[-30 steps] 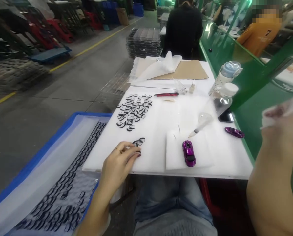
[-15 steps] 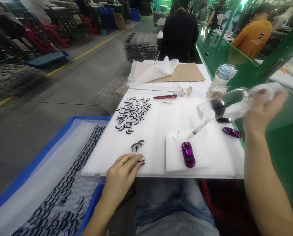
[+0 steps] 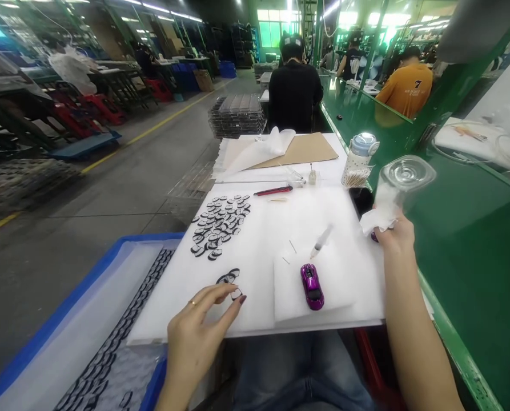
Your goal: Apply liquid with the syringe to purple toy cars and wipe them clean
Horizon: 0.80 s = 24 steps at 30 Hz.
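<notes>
My left hand (image 3: 197,328) pinches a small clear window piece (image 3: 236,294) with a black edge between thumb and fingertips, low over the table's near edge. A few similar pieces (image 3: 229,276) lie just beyond it. My right hand (image 3: 395,233) is closed around a clear plastic bottle (image 3: 406,174) and a crumpled white tissue (image 3: 378,220), at the table's right side. The bottle is upturned, its square base facing up, its neck hidden. Between the hands, a purple toy car (image 3: 312,288) rests on a white foam pad (image 3: 286,305), near a syringe (image 3: 322,241).
Many black-edged pieces (image 3: 220,225) are spread on the white table. Behind are a red utility knife (image 3: 273,190), cotton swabs (image 3: 357,176), a drink bottle (image 3: 360,151) and cardboard (image 3: 297,149). A blue crate (image 3: 121,245) of pieces stands left; a green bench (image 3: 464,228) runs right.
My right hand has brought the bottle and tissue down and inward, turning the bottle base-up. My left thumb and fingers have shifted slightly, still at the window piece. The camera view has tilted up.
</notes>
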### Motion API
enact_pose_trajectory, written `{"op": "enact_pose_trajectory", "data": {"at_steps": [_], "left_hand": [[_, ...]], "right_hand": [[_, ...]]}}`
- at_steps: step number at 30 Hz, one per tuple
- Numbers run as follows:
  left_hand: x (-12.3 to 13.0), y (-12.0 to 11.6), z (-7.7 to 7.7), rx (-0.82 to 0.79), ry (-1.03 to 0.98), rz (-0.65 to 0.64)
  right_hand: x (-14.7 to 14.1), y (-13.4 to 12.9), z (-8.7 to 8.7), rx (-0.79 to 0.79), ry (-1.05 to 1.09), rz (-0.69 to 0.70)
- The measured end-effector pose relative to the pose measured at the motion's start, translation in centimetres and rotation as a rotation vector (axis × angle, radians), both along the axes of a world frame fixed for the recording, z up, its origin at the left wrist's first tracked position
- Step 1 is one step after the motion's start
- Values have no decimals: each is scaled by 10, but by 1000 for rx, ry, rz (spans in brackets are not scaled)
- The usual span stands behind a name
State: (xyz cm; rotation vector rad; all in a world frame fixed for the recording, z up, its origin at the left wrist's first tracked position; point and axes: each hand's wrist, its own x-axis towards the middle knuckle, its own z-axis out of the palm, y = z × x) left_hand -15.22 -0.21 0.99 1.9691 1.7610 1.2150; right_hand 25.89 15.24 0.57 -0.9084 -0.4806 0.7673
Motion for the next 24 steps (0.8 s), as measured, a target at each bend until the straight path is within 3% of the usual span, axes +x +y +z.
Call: {"op": "enact_pose_trajectory", "data": {"at_steps": [2, 5, 9, 11, 14, 15, 17, 20, 22, 24], "left_hand": [[27, -3, 9, -64, -304, -18], [74, -9, 26, -232, -771, -147], [114, -15, 46, -376, -1213, -215], [119, -16, 49, -402, -1334, -246], [119, -16, 46, -428, -1449, -265], [118, -16, 43, -433, -1473, -264], [116, -16, 39, -434, -1500, -282], [115, -16, 35, -440, -1524, -366], [116, -16, 34, -448, -1547, -408], [117, -17, 35, -463, -1567, -424]], "right_hand": [[-4, -1, 0, -45, -16, -43], [-8, -6, 9, -83, -108, -151], [-15, -19, 43, -32, -319, -331], [-23, -23, 64, 12, -624, -336], [-38, -17, 89, 63, -1254, -121], [-42, -13, 95, 56, -1368, -56], [-48, -3, 105, 39, -1305, -63], [-55, -1, 116, 83, -936, -244], [-65, -20, 120, 202, -673, -239], [-82, -57, 120, 340, -561, -72]]}}
